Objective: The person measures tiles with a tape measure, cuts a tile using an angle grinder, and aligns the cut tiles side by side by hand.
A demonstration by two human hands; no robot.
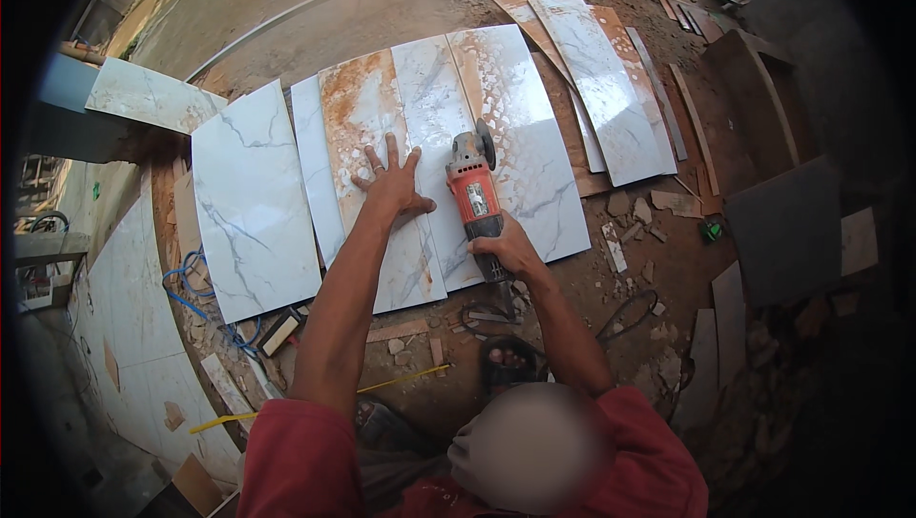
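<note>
Right hand (509,247) is gripping the red-and-black angle grinder (473,198) by its rear body, thumb crossing over the top, other fingers mostly hiding. Grinder is lying over the white veined tiles (546,170), long axis running forward, head end leaning slightly left, 1 disc (487,144) sitting on its right side; can't tell if touching. Left hand (391,179) is bracing on the tiles, 5 fingers spreading wide.
</note>
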